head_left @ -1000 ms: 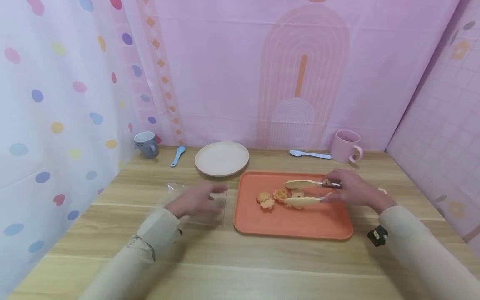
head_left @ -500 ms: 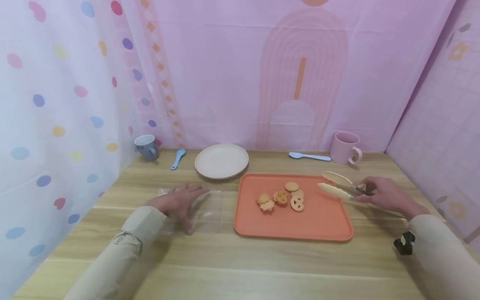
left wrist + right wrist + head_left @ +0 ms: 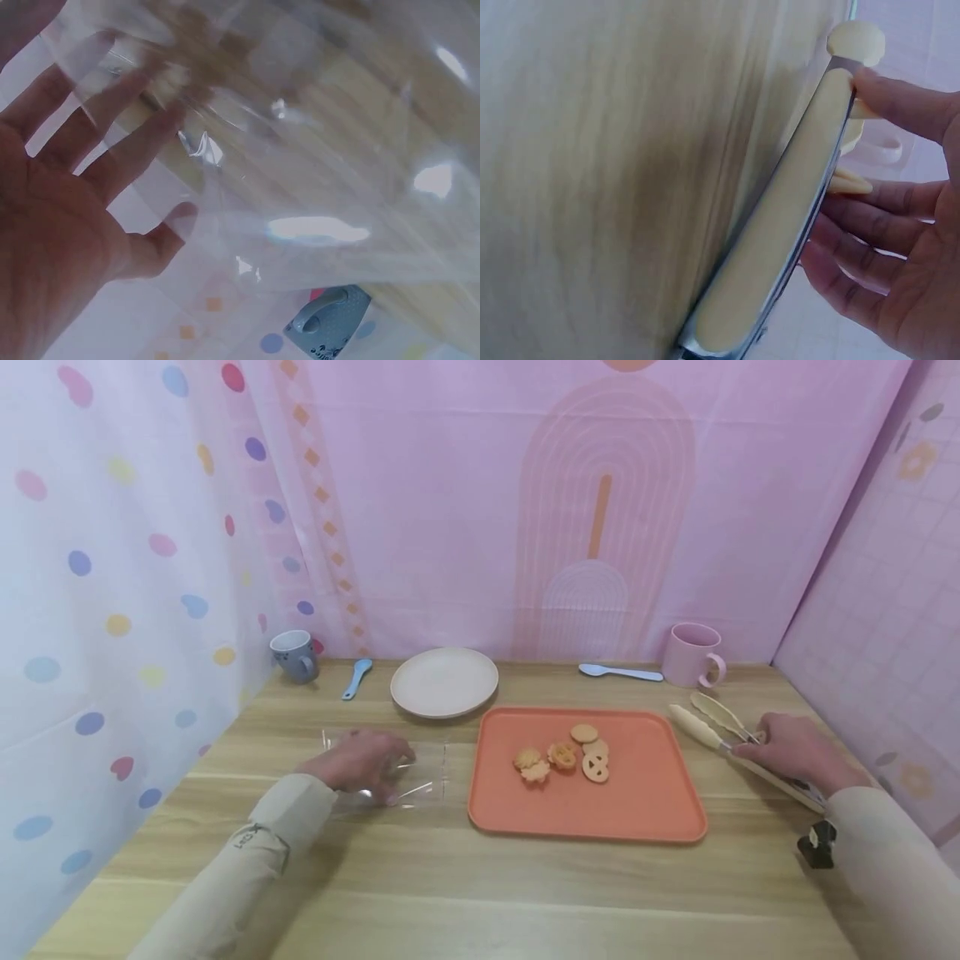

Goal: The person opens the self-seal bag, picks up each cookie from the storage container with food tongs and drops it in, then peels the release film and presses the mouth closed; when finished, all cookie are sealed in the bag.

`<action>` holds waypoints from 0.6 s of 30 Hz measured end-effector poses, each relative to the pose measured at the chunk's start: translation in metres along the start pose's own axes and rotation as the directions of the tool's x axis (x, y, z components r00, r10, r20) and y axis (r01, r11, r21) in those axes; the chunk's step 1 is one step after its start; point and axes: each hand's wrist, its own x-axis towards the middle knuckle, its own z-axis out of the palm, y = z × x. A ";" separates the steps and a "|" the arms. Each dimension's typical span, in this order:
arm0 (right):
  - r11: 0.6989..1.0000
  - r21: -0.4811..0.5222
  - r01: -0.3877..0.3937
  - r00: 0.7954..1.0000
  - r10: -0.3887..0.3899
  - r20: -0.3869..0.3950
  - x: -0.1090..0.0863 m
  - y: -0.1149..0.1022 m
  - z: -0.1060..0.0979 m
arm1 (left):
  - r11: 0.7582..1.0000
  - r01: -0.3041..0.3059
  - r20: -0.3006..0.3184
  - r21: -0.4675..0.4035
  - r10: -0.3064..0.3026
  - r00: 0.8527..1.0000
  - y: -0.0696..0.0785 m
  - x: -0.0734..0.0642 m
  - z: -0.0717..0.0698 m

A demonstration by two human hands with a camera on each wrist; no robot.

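Observation:
My left hand (image 3: pixel 360 764) is at a clear plastic bag (image 3: pixel 427 777) left of the tray. In the left wrist view its fingers (image 3: pixel 135 154) reach out straight against the shiny film (image 3: pixel 337 172), the thumb standing apart. Right of the tray, my right hand (image 3: pixel 798 747) holds cream-tipped metal tongs (image 3: pixel 697 727) close over the table, their tips spread and pointing toward the back. The right wrist view shows the thumb on one side of the tongs (image 3: pixel 772 217) and the fingers on the other. Several cookies (image 3: pixel 596 767) lie grouped on the orange tray (image 3: pixel 645 810).
Along the back stand a grey-blue mug (image 3: pixel 295 656), a blue spoon (image 3: pixel 357 678), a cream plate (image 3: pixel 444 683), a light blue spoon (image 3: pixel 621 672) and a pink mug (image 3: pixel 692 656). Curtains close off the back and sides of the wooden table (image 3: pixel 480 893).
My right hand has carried the tongs from over the cookies to the right side of the tray. My left hand, raised at first, has come down and back onto the plastic bag.

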 end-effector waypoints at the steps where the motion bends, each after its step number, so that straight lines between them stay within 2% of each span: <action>1: 1.000 -0.013 0.003 1.000 -0.004 -0.003 0.000 -0.001 -0.001 | 1.000 -0.003 -0.014 0.010 0.003 1.000 0.000 0.000 0.000; 6: 0.997 -0.068 0.033 0.999 -0.035 -0.032 0.002 -0.020 -0.008 | 1.000 0.013 -0.091 -0.022 -0.015 0.996 -0.001 -0.006 -0.002; 9: 0.995 -0.064 0.083 0.993 -0.087 -0.074 0.006 -0.045 -0.013 | 0.999 -0.009 -0.092 -0.031 0.006 0.996 -0.004 -0.007 0.001; 13: 0.978 -0.033 0.208 0.966 -0.210 -0.152 0.011 -0.088 -0.014 | 0.999 -0.044 -0.095 -0.012 0.043 0.995 -0.009 -0.004 0.005; 15: 0.963 -0.019 0.268 0.947 -0.267 -0.177 0.013 -0.112 -0.010 | 0.999 -0.042 -0.127 -0.012 0.040 0.991 -0.010 -0.002 0.007; 18: 0.933 0.001 0.360 0.920 -0.355 -0.167 0.014 -0.147 0.001 | 1.000 -0.023 -0.173 -0.012 0.020 0.985 -0.009 -0.001 0.007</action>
